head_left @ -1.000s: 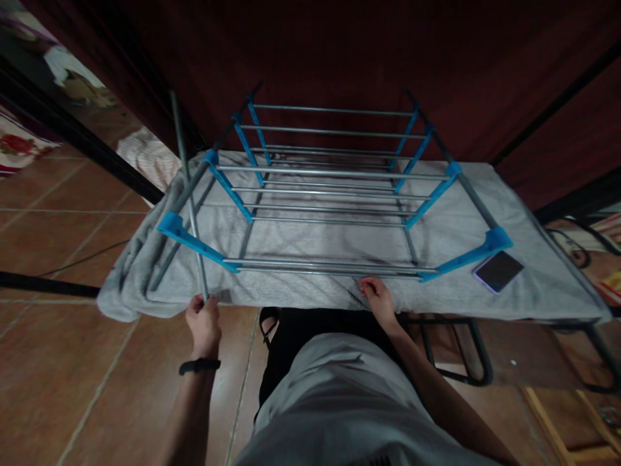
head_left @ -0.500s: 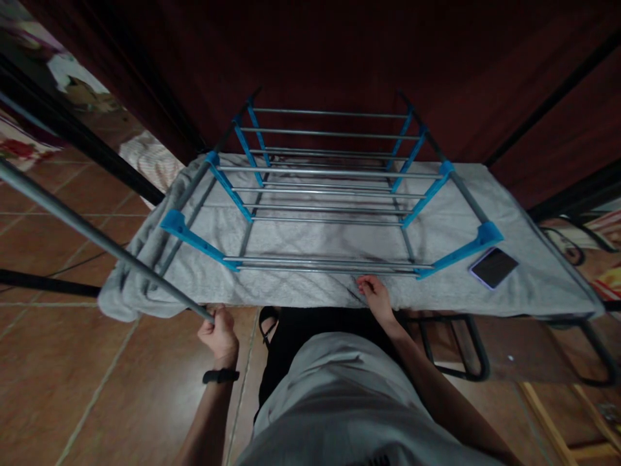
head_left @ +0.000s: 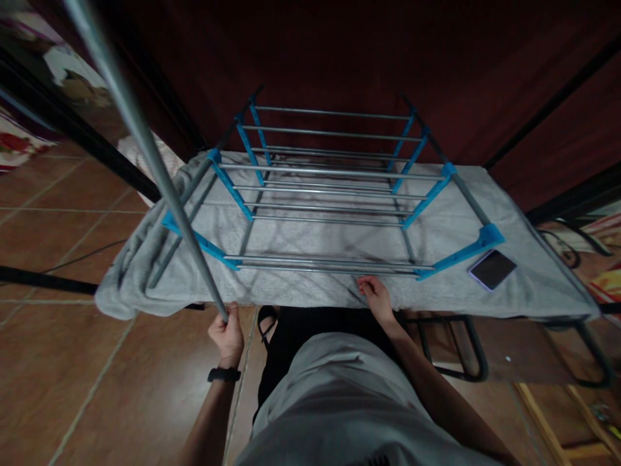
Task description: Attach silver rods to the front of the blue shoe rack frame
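My left hand [head_left: 228, 335] is closed in a fist round the lower end of a grey metal tube [head_left: 154, 162]. The tube slants up and leaves the view at the top left, passing in front of a rack's left corner. That rack [head_left: 330, 172], made of metal bars with blue plastic brackets [head_left: 451, 251], lies on a grey blanket [head_left: 310, 289]. My right hand [head_left: 376, 299] rests at the blanket's front edge, fingers curled, just below the nearest bars. A thin dark thing or mark shows beside its fingertips; whether the fingers grip it is unclear.
A phone [head_left: 492, 269] lies on the blanket beside the rack's right front bracket. Dark red curtain [head_left: 330, 52] hangs behind. Black metal bars [head_left: 111, 165] cross at the left. A black-framed chair [head_left: 478, 349] and a wooden frame [head_left: 543, 421] stand below right on the tiled floor.
The tube has swung from a low slant to a steeper one, its far end rising. My left hand has shifted slightly right with it. The right hand has stayed in place.
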Motion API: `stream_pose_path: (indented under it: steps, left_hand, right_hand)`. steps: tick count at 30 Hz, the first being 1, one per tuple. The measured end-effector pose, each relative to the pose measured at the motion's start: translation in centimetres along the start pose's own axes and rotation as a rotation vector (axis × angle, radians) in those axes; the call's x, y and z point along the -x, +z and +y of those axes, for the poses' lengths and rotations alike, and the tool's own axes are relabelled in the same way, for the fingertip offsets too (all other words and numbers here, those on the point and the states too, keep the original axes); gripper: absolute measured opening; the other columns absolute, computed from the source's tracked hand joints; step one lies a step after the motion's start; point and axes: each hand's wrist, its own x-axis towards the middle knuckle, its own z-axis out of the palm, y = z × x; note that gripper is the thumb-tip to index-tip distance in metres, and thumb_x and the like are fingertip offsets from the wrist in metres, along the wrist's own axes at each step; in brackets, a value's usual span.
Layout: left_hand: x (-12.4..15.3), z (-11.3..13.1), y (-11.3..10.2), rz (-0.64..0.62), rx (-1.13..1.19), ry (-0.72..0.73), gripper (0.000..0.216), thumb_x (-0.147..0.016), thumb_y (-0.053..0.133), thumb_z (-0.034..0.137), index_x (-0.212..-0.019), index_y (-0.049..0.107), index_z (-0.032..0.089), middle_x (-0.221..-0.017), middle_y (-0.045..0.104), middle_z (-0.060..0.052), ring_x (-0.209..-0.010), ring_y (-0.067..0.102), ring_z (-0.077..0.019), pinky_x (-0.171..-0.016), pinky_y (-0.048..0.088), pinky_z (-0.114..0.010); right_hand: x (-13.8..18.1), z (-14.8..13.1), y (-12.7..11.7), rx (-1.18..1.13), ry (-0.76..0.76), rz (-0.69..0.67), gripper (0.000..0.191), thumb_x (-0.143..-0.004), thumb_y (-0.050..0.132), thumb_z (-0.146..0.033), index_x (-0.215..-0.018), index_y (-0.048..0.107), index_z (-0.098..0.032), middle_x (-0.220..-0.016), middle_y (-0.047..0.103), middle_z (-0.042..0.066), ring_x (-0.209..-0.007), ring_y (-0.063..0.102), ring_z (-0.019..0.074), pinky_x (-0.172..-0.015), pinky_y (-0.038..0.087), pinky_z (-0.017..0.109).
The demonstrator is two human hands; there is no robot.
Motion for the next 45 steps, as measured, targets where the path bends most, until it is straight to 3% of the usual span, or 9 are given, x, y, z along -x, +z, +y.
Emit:
stream_pose_path:
  steps: [4,11,17,27,38,45]
  left_hand:
    - [0.1,0.2,-0.2,-0.087,-0.079,0.080,0.038,-0.076,0.063,0.047,-0.056,0.046,0.019,-0.057,0.035,0.003,-0.058,0.034,-0.0116,-0.056,0.033,-0.027]
    - [-0.7,0.8,-0.3,-0.272,-0.244,0.235,0.035,-0.078,0.060,0.042,-0.055,0.047,0.020,-0.055,0.042,0.002,-0.058,0.039,-0.0135,-0.059,0.034,-0.027]
    - [-1.2,1.7,-0.1,-0.266,-0.331,0.356,0.040,-0.080,0.059,0.043,-0.051,0.044,0.021,-0.052,0.041,0.001,-0.059,0.039,-0.0148,-0.062,0.032,-0.028]
    - [-1.8,2.6,0.3,-0.262,-0.402,0.348,0.040,-0.081,0.058,0.046,-0.053,0.045,0.021,-0.055,0.045,-0.001,-0.062,0.042,-0.0167,-0.063,0.032,-0.028]
    - [-3.8,3.2,1.3,-0.343,-0.521,0.550,0.039,-0.082,0.061,0.047,-0.054,0.053,0.021,-0.055,0.050,-0.003,-0.061,0.049,-0.0186,-0.064,0.031,-0.030]
    - [-4.7,3.2,2.0,-0.418,-0.618,0.712,0.035,-0.087,0.056,0.045,-0.061,0.058,0.021,-0.064,0.061,-0.005,-0.066,0.056,-0.0210,-0.069,0.031,-0.032]
  right_hand:
    - [0.0,0.0,-0.1,-0.008,-0.022,-0.016,0.026,-0.080,0.053,-0.045,-0.084,0.065,-0.023,-0.084,0.070,0.005,-0.071,0.064,0.0194,-0.071,0.054,0.035]
    - [0.2,-0.4,-0.1,-0.019,-0.013,-0.007,0.027,-0.081,0.053,-0.047,-0.084,0.065,-0.022,-0.084,0.070,0.006,-0.072,0.064,0.0201,-0.072,0.054,0.036]
    - [0.3,-0.4,-0.1,-0.036,-0.017,0.005,0.024,-0.081,0.054,-0.043,-0.082,0.065,-0.023,-0.084,0.070,0.005,-0.071,0.064,0.0197,-0.072,0.055,0.037]
    - [0.8,-1.3,-0.3,-0.140,0.047,0.011,0.028,-0.078,0.057,-0.050,-0.083,0.064,-0.024,-0.085,0.071,0.005,-0.070,0.064,0.0188,-0.067,0.056,0.035]
    - [1.3,-1.7,-0.8,-0.176,0.096,0.103,0.038,-0.071,0.065,-0.059,-0.076,0.066,-0.022,-0.073,0.070,0.005,-0.070,0.065,0.0217,-0.063,0.058,0.037]
    - [1.8,-1.4,-1.9,-0.215,0.126,0.098,0.041,-0.068,0.069,-0.059,-0.085,0.067,-0.022,-0.077,0.069,0.006,-0.073,0.066,0.0234,-0.064,0.058,0.039]
